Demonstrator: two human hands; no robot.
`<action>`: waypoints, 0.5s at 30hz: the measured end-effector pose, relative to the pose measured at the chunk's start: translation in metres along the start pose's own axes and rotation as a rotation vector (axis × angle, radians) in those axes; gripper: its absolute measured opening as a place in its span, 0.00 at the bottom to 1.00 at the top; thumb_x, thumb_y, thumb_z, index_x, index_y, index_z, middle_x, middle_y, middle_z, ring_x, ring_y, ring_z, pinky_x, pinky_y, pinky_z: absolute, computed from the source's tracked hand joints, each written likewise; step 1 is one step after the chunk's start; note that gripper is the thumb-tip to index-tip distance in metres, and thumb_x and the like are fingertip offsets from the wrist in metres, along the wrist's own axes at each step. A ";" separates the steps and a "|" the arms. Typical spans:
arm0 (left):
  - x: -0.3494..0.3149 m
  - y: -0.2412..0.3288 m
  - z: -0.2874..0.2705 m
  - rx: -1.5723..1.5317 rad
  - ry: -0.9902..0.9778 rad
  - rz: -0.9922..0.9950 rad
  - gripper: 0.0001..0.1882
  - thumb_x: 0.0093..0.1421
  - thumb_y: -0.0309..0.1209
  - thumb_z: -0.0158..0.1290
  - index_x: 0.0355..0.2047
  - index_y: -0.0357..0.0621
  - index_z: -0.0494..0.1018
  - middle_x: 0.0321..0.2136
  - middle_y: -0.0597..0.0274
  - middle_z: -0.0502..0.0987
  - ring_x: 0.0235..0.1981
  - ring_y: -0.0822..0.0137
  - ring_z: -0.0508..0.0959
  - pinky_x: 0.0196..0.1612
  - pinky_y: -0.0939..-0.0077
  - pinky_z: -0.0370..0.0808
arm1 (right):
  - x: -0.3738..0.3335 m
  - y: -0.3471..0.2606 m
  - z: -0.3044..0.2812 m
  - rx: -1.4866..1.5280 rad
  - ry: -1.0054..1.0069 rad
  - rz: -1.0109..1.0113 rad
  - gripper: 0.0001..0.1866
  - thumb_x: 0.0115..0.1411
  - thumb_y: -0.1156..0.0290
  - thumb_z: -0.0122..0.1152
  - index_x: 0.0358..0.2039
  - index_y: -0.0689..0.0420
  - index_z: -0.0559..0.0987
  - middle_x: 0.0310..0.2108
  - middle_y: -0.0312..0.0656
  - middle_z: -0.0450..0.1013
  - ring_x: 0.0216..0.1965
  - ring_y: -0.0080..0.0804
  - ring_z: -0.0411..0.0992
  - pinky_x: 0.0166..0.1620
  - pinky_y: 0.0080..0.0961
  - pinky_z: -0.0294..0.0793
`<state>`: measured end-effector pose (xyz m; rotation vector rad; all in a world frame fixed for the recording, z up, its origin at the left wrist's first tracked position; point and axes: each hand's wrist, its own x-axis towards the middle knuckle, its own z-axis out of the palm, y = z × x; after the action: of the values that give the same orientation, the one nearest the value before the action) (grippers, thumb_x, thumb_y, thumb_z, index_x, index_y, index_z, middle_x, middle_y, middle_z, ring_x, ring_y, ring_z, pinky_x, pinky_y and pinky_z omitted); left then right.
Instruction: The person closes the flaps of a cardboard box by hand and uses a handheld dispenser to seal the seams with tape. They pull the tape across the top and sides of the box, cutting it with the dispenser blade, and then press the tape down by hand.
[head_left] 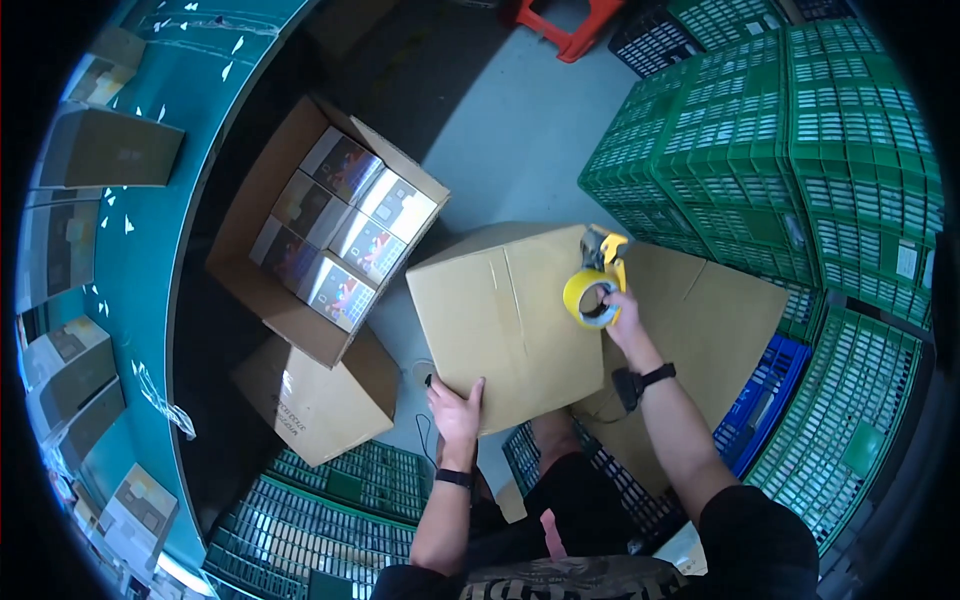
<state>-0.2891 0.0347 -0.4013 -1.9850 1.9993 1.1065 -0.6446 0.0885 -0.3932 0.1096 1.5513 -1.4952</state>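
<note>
Closed brown carton [505, 325] between both hands, left hand [458, 408] spread flat on its near edge, right hand [622, 312] gripping yellow tape dispenser [596, 285] at far right edge, plain cardboard, flaps shut

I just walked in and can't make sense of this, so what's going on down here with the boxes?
A person is bent over a closed cardboard box. The left hand lies flat on its near edge, and the right hand holds a yellow tape dispenser at the box's right edge. To the left, an open box is packed with small printed boxes. Green crates are stacked on the right.
</note>
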 end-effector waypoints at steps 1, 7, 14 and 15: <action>-0.012 0.003 0.011 -0.117 0.010 0.002 0.48 0.54 0.52 0.64 0.64 0.33 0.57 0.52 0.35 0.70 0.51 0.36 0.72 0.51 0.48 0.72 | 0.009 -0.008 0.006 0.008 0.014 0.006 0.40 0.43 0.78 0.50 0.63 0.60 0.66 0.51 0.40 0.71 0.53 0.30 0.69 0.56 0.25 0.70; -0.087 0.007 0.068 -0.501 -0.407 -0.169 0.39 0.61 0.46 0.59 0.63 0.34 0.57 0.45 0.35 0.76 0.47 0.38 0.76 0.52 0.51 0.74 | 0.064 -0.052 0.073 -0.237 -0.246 -0.059 0.40 0.43 0.77 0.51 0.63 0.62 0.66 0.52 0.40 0.70 0.54 0.30 0.68 0.57 0.25 0.67; -0.088 -0.070 0.068 -1.374 -0.122 -0.639 0.33 0.66 0.39 0.56 0.65 0.39 0.57 0.57 0.50 0.70 0.55 0.57 0.73 0.55 0.64 0.73 | 0.018 -0.028 0.111 -0.624 -0.615 0.168 0.38 0.43 0.76 0.52 0.61 0.62 0.66 0.51 0.40 0.70 0.54 0.28 0.67 0.56 0.22 0.66; -0.088 -0.092 0.071 -1.402 -0.081 -0.559 0.34 0.65 0.36 0.57 0.65 0.34 0.56 0.59 0.48 0.68 0.58 0.56 0.71 0.58 0.65 0.71 | 0.012 -0.023 0.118 -0.635 -0.638 0.182 0.38 0.43 0.76 0.52 0.61 0.62 0.66 0.51 0.40 0.70 0.54 0.28 0.67 0.56 0.22 0.66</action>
<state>-0.2222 0.1574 -0.4418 -2.5282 0.3015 2.6331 -0.6012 -0.0194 -0.3616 -0.5313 1.3575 -0.7292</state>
